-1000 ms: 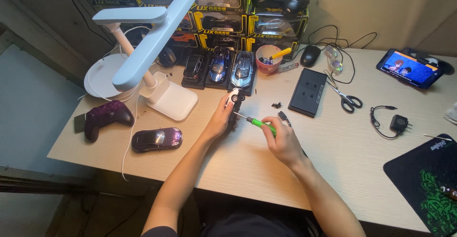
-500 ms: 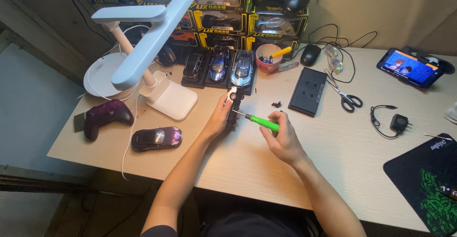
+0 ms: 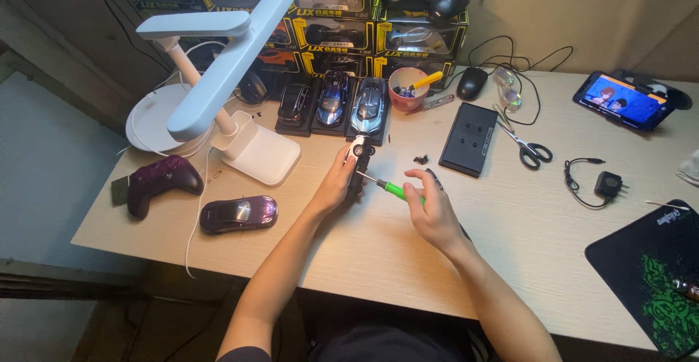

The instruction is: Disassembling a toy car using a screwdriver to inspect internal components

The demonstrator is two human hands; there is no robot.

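A white desk lamp (image 3: 218, 78) stands at ten o'clock on the counter (image 3: 510, 216); scissors (image 3: 528, 144) lie at two, a purple game controller (image 3: 162, 180) at nine.

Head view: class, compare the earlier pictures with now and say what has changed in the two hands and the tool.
Little moved. The right hand shifted the green screwdriver slightly, its tip staying at the toy car. The left hand kept its hold on the car, standing on edge. The lamp, purple car and scissors stayed put.

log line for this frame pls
left hand: holds toy car on edge | right hand: grips green screwdriver, tip at car | nearby: loose screws, desk lamp
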